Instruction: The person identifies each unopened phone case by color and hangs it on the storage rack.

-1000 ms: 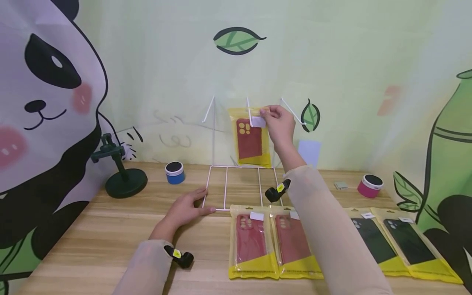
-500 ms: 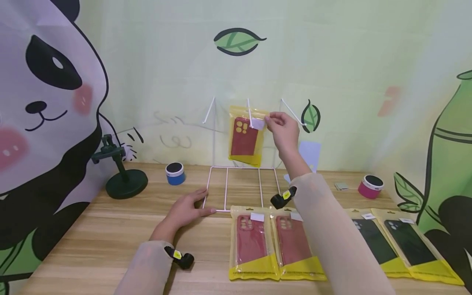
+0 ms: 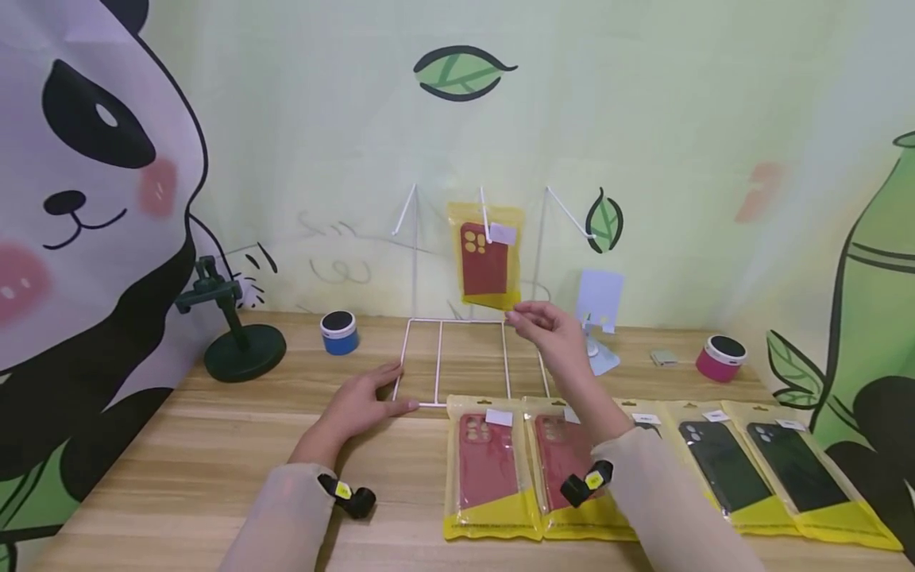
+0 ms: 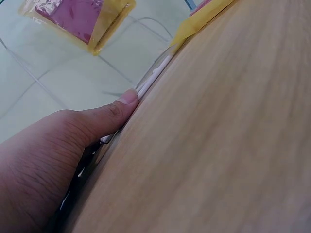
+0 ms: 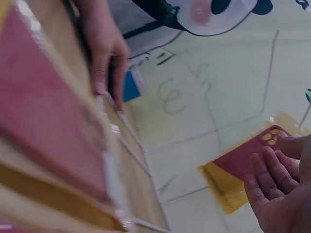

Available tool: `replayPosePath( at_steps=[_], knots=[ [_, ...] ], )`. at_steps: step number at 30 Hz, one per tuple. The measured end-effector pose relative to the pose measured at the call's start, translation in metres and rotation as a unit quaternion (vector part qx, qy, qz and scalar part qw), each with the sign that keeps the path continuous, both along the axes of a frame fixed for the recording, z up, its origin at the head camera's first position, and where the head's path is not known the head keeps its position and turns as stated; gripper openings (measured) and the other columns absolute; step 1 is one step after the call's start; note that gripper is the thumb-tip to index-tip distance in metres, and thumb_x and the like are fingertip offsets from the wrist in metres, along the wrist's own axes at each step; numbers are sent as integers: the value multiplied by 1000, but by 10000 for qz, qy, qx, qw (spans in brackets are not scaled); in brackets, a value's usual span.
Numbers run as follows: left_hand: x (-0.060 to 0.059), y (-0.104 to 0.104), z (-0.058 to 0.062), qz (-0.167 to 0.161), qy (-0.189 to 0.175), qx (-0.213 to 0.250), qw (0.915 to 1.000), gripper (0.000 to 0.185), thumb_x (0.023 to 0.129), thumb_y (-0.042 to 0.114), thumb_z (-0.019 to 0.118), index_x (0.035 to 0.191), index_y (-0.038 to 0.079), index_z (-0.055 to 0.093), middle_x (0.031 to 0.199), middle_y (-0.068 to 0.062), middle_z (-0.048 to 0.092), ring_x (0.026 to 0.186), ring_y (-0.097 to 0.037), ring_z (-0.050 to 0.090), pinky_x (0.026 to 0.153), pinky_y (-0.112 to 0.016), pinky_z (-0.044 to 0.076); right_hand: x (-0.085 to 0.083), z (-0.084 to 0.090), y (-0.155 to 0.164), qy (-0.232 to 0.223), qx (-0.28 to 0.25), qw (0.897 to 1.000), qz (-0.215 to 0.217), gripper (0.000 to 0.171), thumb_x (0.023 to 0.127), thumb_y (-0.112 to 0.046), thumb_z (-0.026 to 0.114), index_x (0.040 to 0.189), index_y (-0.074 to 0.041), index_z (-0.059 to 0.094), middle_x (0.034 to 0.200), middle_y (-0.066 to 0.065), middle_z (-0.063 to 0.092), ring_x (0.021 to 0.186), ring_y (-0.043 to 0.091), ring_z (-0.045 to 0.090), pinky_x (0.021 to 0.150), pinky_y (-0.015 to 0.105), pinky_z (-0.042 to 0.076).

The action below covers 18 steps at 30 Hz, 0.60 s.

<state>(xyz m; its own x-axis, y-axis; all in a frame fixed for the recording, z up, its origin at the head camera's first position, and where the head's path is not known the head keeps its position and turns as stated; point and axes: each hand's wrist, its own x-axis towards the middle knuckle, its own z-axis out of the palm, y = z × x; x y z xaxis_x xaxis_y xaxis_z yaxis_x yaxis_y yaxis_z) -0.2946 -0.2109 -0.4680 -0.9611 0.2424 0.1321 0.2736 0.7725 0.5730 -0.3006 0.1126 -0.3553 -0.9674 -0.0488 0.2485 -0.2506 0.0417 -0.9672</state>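
Note:
A phone case in yellow packaging (image 3: 484, 266) hangs from the middle hook of a white wire display rack (image 3: 470, 321). My right hand (image 3: 554, 338) is just below the pack's lower right corner, fingers loosely bent and nothing in them; whether the fingertips touch the pack I cannot tell. In the right wrist view this hand (image 5: 282, 189) overlaps the hanging red case. My left hand (image 3: 364, 403) holds the front left corner of the rack's base, its thumb along the front wire. The left wrist view shows that thumb (image 4: 114, 116) pressed on the wire.
In front lie several more packaged phone cases, red (image 3: 488, 465) and dark (image 3: 725, 465). A blue speaker (image 3: 339, 334) and a dark green stand (image 3: 245, 349) are on the left. To the right are a pink speaker (image 3: 720, 359) and a light blue stand (image 3: 599, 302).
My right hand has let go of the pack's upper right edge and moved down below it. The pack now hangs by itself on the middle hook. My left hand stays put.

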Motion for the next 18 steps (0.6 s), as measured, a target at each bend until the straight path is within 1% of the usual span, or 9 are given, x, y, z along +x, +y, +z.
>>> replayPosePath(
  at_steps=[3,4,6,8,11,13,15,16,18],
  knots=[
    [0,1,0,10,-12,0,10000,86,81,67,71,149,17,51,157,-1,42,146,-29,36,118,-52,29,15,-24,0,-184,202,9990,352,36,93,-25,75,119,0,68,107,12,74,102,24,69,96,41,55],
    [-1,1,0,9,-1,2,10000,87,81,67,71,149,17,51,157,-1,42,146,-30,36,118,-53,29,18,-33,0,-265,366,9981,418,36,93,-28,75,118,-3,70,106,10,74,103,25,68,95,42,54],
    [-1,2,0,11,4,11,10000,86,81,67,71,149,18,51,158,-1,41,146,-29,36,118,-53,29,23,-52,-1,-230,885,9943,542,34,92,-31,75,116,-7,72,105,7,74,103,25,68,94,41,54],
    [0,3,-1,-18,-5,7,10000,86,82,66,71,150,18,50,158,-1,41,146,-29,35,118,-53,29,27,-71,-1,-100,1558,9853,689,31,92,-33,75,113,-10,74,104,1,74,100,21,67,89,36,55],
    [2,3,0,-42,-46,6,10000,86,82,65,72,150,17,50,158,-2,41,146,-30,35,118,-53,29,29,-91,-1,526,2422,9653,824,25,93,-30,75,109,-12,74,102,-3,74,93,15,66,81,30,55],
    [3,4,1,-31,-67,-2,10000,86,82,65,72,150,16,50,158,-2,40,147,-30,34,118,-53,28,29,-97,-2,896,2726,9541,856,21,93,-27,75,107,-12,74,100,-5,73,90,16,66,77,31,55],
    [4,3,2,-3,-68,-15,10000,85,83,64,72,150,16,50,158,-2,41,146,-30,34,118,-54,28,29,-97,-2,1278,2984,9429,750,20,93,-26,74,107,-12,73,101,-4,73,92,18,66,78,34,55],
    [4,3,2,14,-70,-13,10000,85,83,64,72,150,17,50,158,-1,41,146,-30,35,118,-54,28,28,-97,-2,1458,3246,9324,634,20,93,-27,74,108,-12,73,102,-4,73,93,19,65,79,36,55],
    [4,3,3,23,-66,-12,10000,84,83,64,72,150,17,50,158,0,40,147,-30,34,118,-53,28,27,-95,0,1839,3897,9015,395,24,95,-32,71,109,-14,73,106,-2,72,98,21,63,83,39,54]
  ],
)
